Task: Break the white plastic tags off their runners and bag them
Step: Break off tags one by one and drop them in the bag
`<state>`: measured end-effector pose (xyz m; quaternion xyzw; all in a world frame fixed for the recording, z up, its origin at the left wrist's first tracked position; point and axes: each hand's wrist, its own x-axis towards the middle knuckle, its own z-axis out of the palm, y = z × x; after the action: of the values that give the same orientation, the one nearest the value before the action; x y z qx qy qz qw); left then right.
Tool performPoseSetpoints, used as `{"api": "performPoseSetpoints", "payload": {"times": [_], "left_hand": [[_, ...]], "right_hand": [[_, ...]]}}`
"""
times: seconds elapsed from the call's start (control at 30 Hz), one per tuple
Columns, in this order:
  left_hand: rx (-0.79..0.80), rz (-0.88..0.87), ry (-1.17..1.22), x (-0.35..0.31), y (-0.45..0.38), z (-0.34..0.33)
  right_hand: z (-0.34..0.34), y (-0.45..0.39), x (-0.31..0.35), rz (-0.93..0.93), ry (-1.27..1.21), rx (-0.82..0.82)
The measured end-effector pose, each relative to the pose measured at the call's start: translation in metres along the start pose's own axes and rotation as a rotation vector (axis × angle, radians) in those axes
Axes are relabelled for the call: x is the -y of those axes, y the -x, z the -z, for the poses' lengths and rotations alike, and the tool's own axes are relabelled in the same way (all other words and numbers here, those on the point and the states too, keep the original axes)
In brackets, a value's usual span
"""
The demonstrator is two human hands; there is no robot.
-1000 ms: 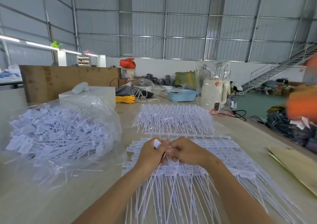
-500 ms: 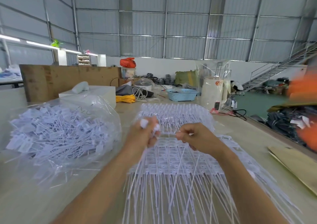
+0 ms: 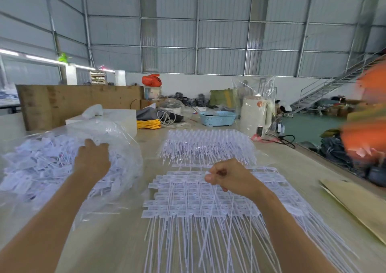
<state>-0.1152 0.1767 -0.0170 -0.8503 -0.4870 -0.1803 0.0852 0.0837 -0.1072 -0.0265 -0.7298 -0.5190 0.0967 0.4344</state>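
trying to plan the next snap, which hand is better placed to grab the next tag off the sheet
The right hand, probably. It hovers over the far edge of the tag sheet, fingers curled as if pinching there. The left hand is away over the clear bag of loose tags.

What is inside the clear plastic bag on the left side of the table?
The clear plastic bag holds a heap of loose white tags with thin tails. The left hand reaches in over the heap and hides what lies beneath it; the bottom of the bag cannot be seen.
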Motion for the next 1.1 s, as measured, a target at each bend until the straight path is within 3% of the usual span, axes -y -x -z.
{"api": "performPoseSetpoints", "payload": {"times": [0.13,0.27,0.3,0.37,0.43,0.47,0.5,0.57,0.63,0.7,0.77,0.9,1.0,1.1], "left_hand": [[0.155,-0.011,-0.091,-0.003,0.004,-0.026],[0.178,0.096,-0.067,-0.013,0.013,-0.002],[0.107,0.136,-0.031,-0.020,0.018,0.011],[-0.210,0.124,0.105,-0.036,0.026,0.035],[-0.585,-0.078,0.372,-0.061,0.041,0.050],[-0.651,-0.194,0.550,-0.077,0.050,0.057],[-0.593,-0.283,0.721,-0.095,0.059,0.060],[-0.230,-0.342,0.882,-0.131,0.077,0.051],[0.172,-0.340,0.944,-0.159,0.094,0.031],[0.430,-0.265,1.217,-0.172,0.107,0.014],[0.445,-0.183,1.400,-0.173,0.111,0.001],[0.285,-0.084,1.479,-0.162,0.106,-0.009],[0.266,-0.042,1.527,-0.161,0.108,-0.010],[0.208,0.004,1.586,-0.164,0.106,-0.010]], "right_hand": [[0.000,-0.002,-0.005,-0.005,0.001,0.010],[0.002,-0.002,-0.009,-0.025,-0.036,0.028],[0.002,-0.002,-0.009,-0.029,-0.036,0.052],[0.002,-0.001,-0.009,-0.037,-0.029,0.097],[0.002,-0.001,-0.006,-0.017,-0.030,0.088],[0.001,-0.002,-0.005,0.005,-0.033,0.060],[0.000,-0.003,-0.005,0.023,-0.039,0.025],[-0.003,-0.004,-0.003,0.034,-0.069,-0.012],[-0.008,-0.004,-0.003,0.078,-0.093,0.003],[-0.015,-0.004,-0.005,0.114,-0.151,0.009],[-0.020,-0.006,-0.007,0.074,-0.174,0.000],[-0.026,-0.006,-0.011,-0.044,-0.057,-0.040],[-0.026,-0.006,-0.008,-0.059,0.006,0.108],[-0.024,-0.007,-0.004,-0.080,0.114,0.118]]}}
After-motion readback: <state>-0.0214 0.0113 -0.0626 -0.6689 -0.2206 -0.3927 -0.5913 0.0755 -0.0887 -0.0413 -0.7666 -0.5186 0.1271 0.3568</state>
